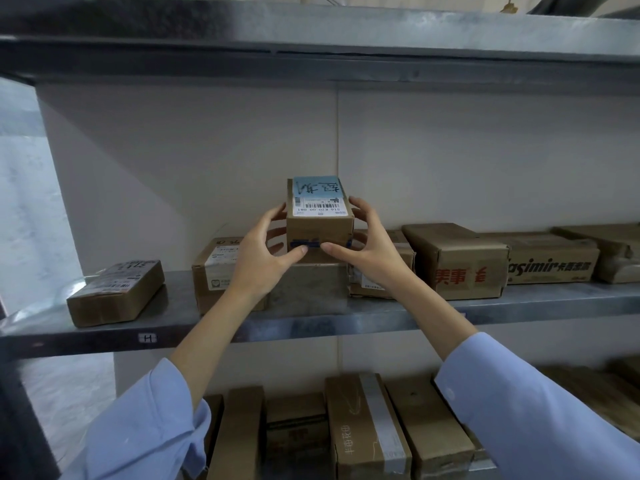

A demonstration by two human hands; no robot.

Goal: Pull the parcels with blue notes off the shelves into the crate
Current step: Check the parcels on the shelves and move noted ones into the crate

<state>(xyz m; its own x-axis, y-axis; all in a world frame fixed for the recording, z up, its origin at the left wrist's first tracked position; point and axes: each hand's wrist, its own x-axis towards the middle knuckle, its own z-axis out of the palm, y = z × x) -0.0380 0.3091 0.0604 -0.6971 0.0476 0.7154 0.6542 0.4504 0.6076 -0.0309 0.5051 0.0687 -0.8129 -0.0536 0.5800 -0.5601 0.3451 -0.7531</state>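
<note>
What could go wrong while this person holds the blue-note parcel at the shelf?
1. The left hand and right hand grip the parcel mostly with fingertips; it might slip.
2. Other boxes sit close on both sides; a wrist could nudge one off the shelf.

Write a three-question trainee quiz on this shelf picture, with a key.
1. True or false: only the left hand grips the parcel with the blue note.
2. The box with red characters lies: A) left of that parcel; B) right of it; C) on the level below.
3. Fill in: the tag on the front edge of the shelf reads ___.
Key: 1 false, the right hand grips it too; 2 B; 3 H.
</note>
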